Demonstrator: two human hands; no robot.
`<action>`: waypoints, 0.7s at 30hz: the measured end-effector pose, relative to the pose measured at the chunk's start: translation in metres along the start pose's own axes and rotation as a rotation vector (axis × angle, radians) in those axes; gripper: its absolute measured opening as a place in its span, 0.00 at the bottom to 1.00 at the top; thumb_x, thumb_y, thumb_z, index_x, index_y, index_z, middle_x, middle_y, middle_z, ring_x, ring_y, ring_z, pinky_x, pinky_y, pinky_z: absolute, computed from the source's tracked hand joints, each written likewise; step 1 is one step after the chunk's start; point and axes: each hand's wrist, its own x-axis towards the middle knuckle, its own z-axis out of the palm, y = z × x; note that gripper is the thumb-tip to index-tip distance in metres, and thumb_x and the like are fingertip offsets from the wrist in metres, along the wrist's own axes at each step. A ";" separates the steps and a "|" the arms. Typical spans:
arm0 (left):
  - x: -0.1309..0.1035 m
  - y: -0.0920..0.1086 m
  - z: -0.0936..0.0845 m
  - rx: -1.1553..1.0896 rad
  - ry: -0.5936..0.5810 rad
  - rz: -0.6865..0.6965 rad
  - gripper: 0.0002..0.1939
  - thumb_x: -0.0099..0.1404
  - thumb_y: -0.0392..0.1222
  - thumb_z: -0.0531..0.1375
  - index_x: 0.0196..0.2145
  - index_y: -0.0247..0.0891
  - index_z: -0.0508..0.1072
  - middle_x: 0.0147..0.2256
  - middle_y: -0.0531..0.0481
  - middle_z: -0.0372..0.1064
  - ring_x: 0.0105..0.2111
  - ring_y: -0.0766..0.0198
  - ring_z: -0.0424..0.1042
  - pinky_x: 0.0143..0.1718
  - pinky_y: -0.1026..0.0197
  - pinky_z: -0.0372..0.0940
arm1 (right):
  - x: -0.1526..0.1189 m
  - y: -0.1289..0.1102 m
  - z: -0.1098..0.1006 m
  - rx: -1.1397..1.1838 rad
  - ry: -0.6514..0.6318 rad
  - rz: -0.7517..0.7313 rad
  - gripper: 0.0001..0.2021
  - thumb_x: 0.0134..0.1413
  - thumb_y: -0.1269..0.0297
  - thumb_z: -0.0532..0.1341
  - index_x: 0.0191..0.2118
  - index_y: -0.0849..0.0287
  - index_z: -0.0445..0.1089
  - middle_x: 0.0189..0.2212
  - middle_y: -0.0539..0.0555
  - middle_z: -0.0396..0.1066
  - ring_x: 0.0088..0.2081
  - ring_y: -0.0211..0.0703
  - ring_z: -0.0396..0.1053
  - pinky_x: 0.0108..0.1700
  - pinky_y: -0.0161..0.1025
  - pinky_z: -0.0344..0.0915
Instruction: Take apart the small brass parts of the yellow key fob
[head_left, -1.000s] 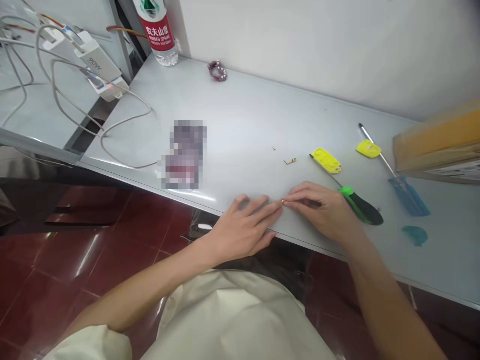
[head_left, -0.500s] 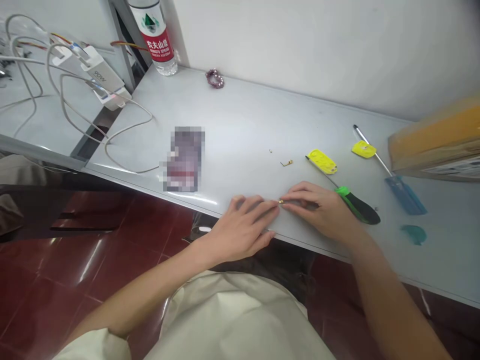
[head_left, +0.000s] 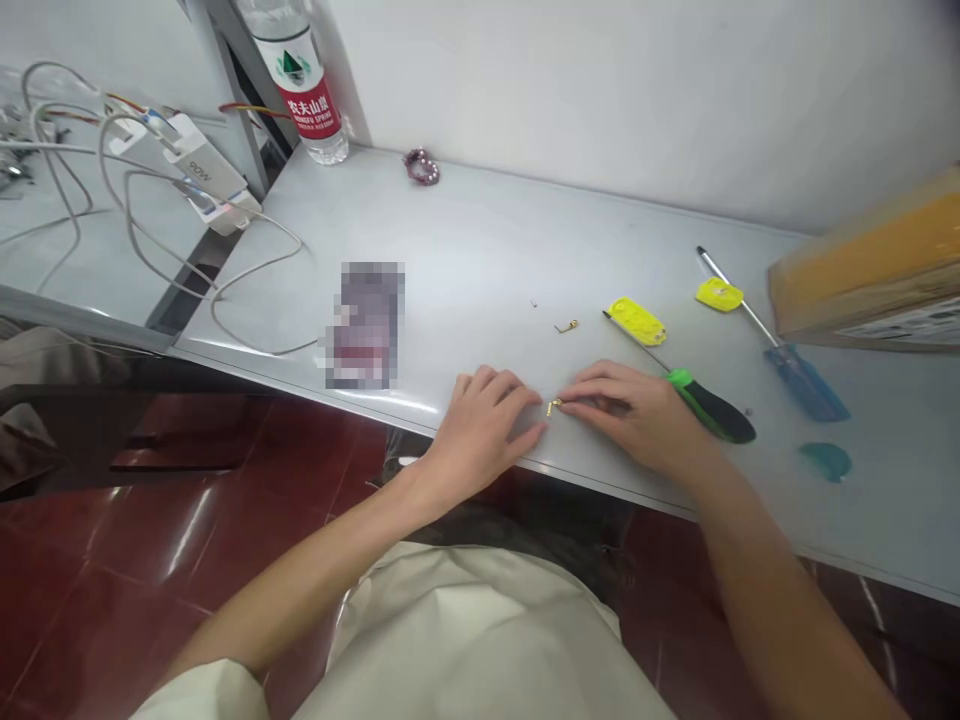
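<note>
My right hand (head_left: 626, 412) pinches a small gold-coloured metal piece (head_left: 553, 405) between thumb and fingertips, low over the front of the tabletop. Its exact kind is too small to make out. My left hand (head_left: 487, 425) is beside the piece on the left, thumb and fingers apart, holding nothing that I can see. A similar bent gold piece (head_left: 568, 326) lies farther back on the table, with a tiny metal bit (head_left: 534, 303) to its left. A screwdriver with a green and black handle (head_left: 709, 408) lies just past my right hand, its shaft beside a yellow plastic piece (head_left: 636, 321).
A blue-handled screwdriver (head_left: 806, 383) lies farther right, near a second yellow piece (head_left: 720, 294) and a cardboard box (head_left: 862, 275). On the left are a blurred-out flat object (head_left: 367, 325), white cables and a charger (head_left: 210, 165). A water bottle (head_left: 304, 90) and beaded bracelet (head_left: 421, 167) stand behind.
My left fingers have drawn back from the gold piece and spread apart. More of the piece now shows at the right fingertips. The view has shifted slightly.
</note>
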 end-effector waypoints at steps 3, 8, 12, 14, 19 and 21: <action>0.009 0.004 0.004 -0.004 -0.013 -0.037 0.08 0.69 0.44 0.62 0.42 0.39 0.72 0.42 0.50 0.71 0.44 0.57 0.63 0.44 0.53 0.57 | 0.000 0.000 0.001 0.012 0.000 -0.009 0.09 0.63 0.59 0.61 0.38 0.55 0.77 0.38 0.52 0.73 0.29 0.33 0.64 0.33 0.36 0.64; 0.018 0.005 0.006 -0.007 -0.028 -0.081 0.05 0.68 0.41 0.62 0.40 0.39 0.72 0.41 0.50 0.71 0.44 0.56 0.64 0.45 0.52 0.57 | -0.003 0.000 0.003 0.020 0.017 -0.013 0.08 0.63 0.60 0.60 0.38 0.54 0.77 0.39 0.51 0.73 0.31 0.33 0.65 0.34 0.35 0.64; 0.021 0.003 0.003 -0.007 -0.037 -0.086 0.03 0.69 0.39 0.61 0.40 0.39 0.73 0.41 0.48 0.71 0.44 0.55 0.65 0.44 0.53 0.58 | -0.004 0.001 0.005 0.040 0.034 0.002 0.08 0.63 0.59 0.61 0.38 0.54 0.77 0.38 0.50 0.73 0.30 0.32 0.64 0.33 0.35 0.63; 0.020 0.003 0.002 0.023 -0.043 -0.071 0.03 0.69 0.39 0.60 0.39 0.39 0.73 0.41 0.47 0.71 0.44 0.55 0.65 0.44 0.53 0.59 | -0.005 0.002 0.005 0.045 0.037 0.003 0.08 0.63 0.59 0.61 0.38 0.54 0.76 0.39 0.51 0.73 0.31 0.33 0.64 0.34 0.35 0.63; 0.009 0.003 -0.003 0.190 -0.028 0.090 0.09 0.74 0.39 0.54 0.44 0.37 0.73 0.43 0.44 0.72 0.44 0.55 0.66 0.42 0.54 0.60 | -0.006 0.003 0.006 0.046 0.058 0.003 0.08 0.63 0.59 0.61 0.38 0.54 0.77 0.39 0.51 0.73 0.31 0.33 0.65 0.35 0.35 0.64; -0.001 0.002 -0.005 0.243 -0.017 0.189 0.12 0.75 0.40 0.53 0.51 0.36 0.71 0.49 0.42 0.71 0.48 0.53 0.66 0.44 0.53 0.60 | -0.007 0.003 0.007 0.057 0.076 0.016 0.09 0.63 0.59 0.61 0.37 0.55 0.77 0.39 0.52 0.73 0.31 0.34 0.65 0.35 0.35 0.64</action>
